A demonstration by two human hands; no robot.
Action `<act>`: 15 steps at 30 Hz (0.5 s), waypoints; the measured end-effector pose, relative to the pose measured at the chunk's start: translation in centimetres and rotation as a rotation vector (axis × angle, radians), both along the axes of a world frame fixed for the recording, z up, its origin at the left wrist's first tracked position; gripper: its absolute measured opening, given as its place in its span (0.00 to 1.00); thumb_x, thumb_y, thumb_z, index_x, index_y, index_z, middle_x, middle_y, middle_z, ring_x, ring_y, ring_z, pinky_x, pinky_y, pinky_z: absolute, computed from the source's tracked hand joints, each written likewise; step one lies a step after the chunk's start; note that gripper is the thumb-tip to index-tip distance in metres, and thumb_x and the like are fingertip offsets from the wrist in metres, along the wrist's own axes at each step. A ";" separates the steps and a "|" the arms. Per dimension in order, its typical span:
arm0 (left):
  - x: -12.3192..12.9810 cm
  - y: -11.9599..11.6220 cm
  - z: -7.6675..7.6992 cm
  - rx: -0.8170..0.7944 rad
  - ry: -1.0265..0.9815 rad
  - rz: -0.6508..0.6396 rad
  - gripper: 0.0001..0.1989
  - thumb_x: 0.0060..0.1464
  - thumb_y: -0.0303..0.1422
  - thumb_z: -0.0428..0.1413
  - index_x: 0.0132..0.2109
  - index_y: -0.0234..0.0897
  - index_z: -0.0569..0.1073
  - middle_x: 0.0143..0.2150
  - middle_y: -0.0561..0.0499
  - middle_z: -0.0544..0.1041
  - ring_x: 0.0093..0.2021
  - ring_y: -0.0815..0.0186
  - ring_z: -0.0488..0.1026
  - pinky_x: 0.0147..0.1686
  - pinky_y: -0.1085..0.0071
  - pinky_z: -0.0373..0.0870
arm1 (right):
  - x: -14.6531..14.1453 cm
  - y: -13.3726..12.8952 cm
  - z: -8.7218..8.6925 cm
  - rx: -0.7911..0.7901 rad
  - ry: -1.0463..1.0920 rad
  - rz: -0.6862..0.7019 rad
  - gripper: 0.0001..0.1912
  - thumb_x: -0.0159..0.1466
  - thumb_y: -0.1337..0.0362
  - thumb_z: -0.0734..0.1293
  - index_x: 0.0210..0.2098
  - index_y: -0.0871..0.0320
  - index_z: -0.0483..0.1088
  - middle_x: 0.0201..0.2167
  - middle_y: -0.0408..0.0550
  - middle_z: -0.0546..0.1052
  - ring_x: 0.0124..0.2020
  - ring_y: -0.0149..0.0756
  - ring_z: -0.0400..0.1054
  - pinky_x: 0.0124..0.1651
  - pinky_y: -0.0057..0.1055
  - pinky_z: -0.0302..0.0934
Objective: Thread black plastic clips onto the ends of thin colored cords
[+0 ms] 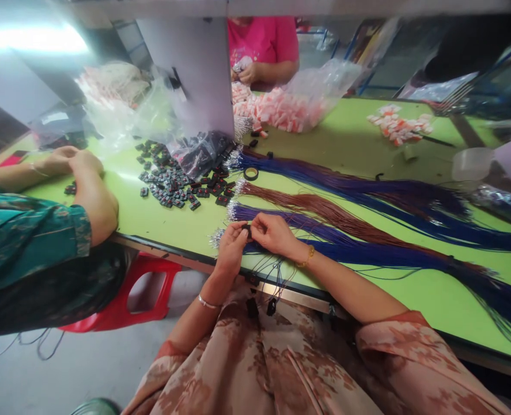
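Between the fingers of my left hand (231, 246) is a small black connector housing (247, 230), pinched near the table's front edge. My right hand (275, 233) is closed against the other side of it, fingertips together; whether a wire end is in them is too small to tell. Just under and behind my hands lie bundles of purple wires (320, 227) and blue wires (359, 253), with silvery terminals (216, 237) at their left ends. Black connectors with thin wires (272, 305) hang over the table edge below my hands.
Loose black connectors (169, 184) are heaped to the left, by a plastic bag (195, 153). Brown wires (324, 210) and a black tape roll (250, 173) lie beyond my hands. A co-worker's arm (93, 196) rests at left; another person (266, 52) sits opposite behind pink-white pieces (285, 109). A red stool (151, 294) stands below.
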State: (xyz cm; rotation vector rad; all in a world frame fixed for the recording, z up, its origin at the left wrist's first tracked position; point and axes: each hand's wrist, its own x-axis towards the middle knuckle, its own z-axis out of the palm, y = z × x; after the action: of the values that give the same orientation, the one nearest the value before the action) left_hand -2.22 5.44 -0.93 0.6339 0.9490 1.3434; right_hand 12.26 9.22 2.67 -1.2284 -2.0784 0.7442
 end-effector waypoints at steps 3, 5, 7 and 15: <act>-0.1 0.0 0.2 -0.040 -0.017 -0.009 0.18 0.43 0.34 0.67 0.41 0.36 0.72 0.34 0.52 0.76 0.32 0.72 0.72 0.36 0.74 0.69 | 0.4 0.1 0.2 -0.016 -0.028 0.075 0.05 0.59 0.66 0.63 0.28 0.59 0.68 0.22 0.42 0.72 0.22 0.28 0.59 0.28 0.26 0.48; -0.2 0.1 0.2 -0.041 -0.013 -0.007 0.18 0.43 0.34 0.67 0.41 0.36 0.72 0.33 0.53 0.76 0.31 0.73 0.72 0.36 0.74 0.69 | 0.4 0.1 0.3 -0.017 -0.055 0.088 0.05 0.59 0.67 0.63 0.27 0.59 0.68 0.21 0.42 0.71 0.22 0.28 0.59 0.27 0.26 0.47; -0.2 0.2 0.2 -0.026 0.001 -0.001 0.18 0.42 0.34 0.67 0.41 0.36 0.72 0.33 0.53 0.76 0.31 0.73 0.72 0.36 0.74 0.69 | 0.3 -0.1 0.3 -0.002 -0.080 0.057 0.05 0.58 0.67 0.63 0.25 0.59 0.67 0.20 0.42 0.70 0.22 0.28 0.58 0.27 0.27 0.46; 1.8 -3.3 1.6 0.241 0.411 0.080 0.11 0.51 0.32 0.61 0.44 0.39 0.76 0.40 0.47 0.77 0.40 0.64 0.73 0.44 0.68 0.69 | 1.8 1.9 1.4 -0.179 0.005 0.214 0.08 0.60 0.65 0.61 0.26 0.60 0.68 0.21 0.40 0.70 0.23 0.27 0.58 0.29 0.25 0.50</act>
State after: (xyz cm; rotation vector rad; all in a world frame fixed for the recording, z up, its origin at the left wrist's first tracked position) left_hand -0.46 2.13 0.69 1.0956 1.1573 1.4401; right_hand 14.06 11.12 4.10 -1.1045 -2.2006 1.0488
